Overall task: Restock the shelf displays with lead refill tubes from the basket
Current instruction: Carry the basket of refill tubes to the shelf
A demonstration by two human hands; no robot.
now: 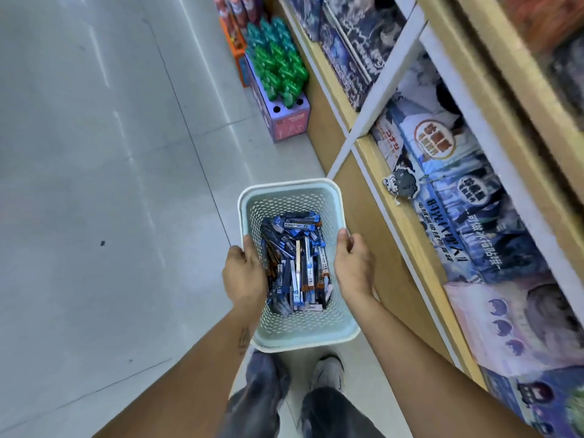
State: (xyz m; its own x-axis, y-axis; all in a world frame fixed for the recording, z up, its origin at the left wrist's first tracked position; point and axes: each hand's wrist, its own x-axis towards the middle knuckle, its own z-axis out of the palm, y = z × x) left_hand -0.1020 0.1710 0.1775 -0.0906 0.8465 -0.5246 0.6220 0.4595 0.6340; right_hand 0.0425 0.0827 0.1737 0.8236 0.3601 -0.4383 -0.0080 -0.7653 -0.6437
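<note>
A pale green perforated basket (pixel 289 194) hangs in front of me above the floor. Both hands carry it by its long rims. My left hand (pixel 245 275) grips the left rim, with the thumb curled inside. On the right rim my right hand (pixel 352 263) holds on, fingers wrapped over the edge. Inside lies a loose pile of several blue and white lead refill tubes (pixel 298 263), some with orange ends. The shelf unit (pixel 407 235) with wooden edges runs along my right side.
The shelves hold flat printed boxes and packs (pixel 467 197). A purple display box of green bottles (pixel 278 67) stands on the floor ahead beside the shelf base. Grey tiled floor (pixel 110 184) spreads to the left. My legs and shoes (pixel 327 373) show below the basket.
</note>
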